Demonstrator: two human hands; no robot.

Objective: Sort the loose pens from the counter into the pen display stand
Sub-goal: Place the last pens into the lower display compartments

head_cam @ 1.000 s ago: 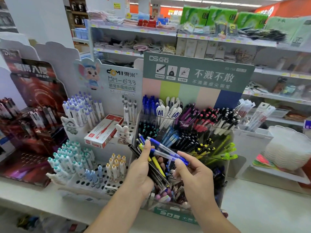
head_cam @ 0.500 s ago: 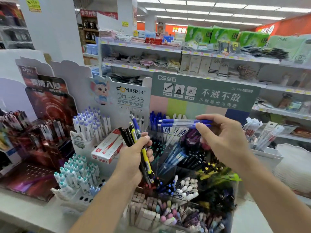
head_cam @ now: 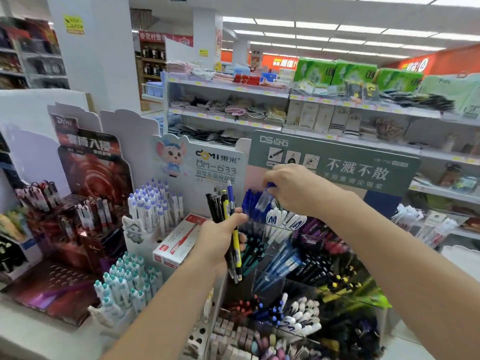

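Blue is the colour of the see-through plastic pens [head_cam: 263, 201] that the right hand [head_cam: 293, 189] is holding, with its fingers pinched shut around their tops. Those pens point down into the back row of the clear plastic pen display stand [head_cam: 270, 278], right among the other blue pens [head_cam: 250, 203] that stand there, just under the grey-green sign with white letters [head_cam: 335, 165]. The left hand [head_cam: 220, 239] is closed in a fist around a bunch of loose pens [head_cam: 226, 224]. This bunch is held upright in front of the stand, a little to the left of its back row. In the bunch there are black pens, a yellow pen with a black clip and a blue pen that sticks up the highest. The thumb of the left hand presses across the bunch. To the right of the blue pens in the stand is a row of white-capped pens [head_cam: 288, 220]. Lower down in the stand are more pens in dark, blue, yellow and green colours, and some pale erasers [head_cam: 233, 339] at the front. Left of the stand is a white cardboard pen holder with a cartoon mouse [head_cam: 171, 158] on it, and a white and red pen box [head_cam: 179, 239] lies on it. The stand sits on a pale worktop [head_cam: 33, 336].
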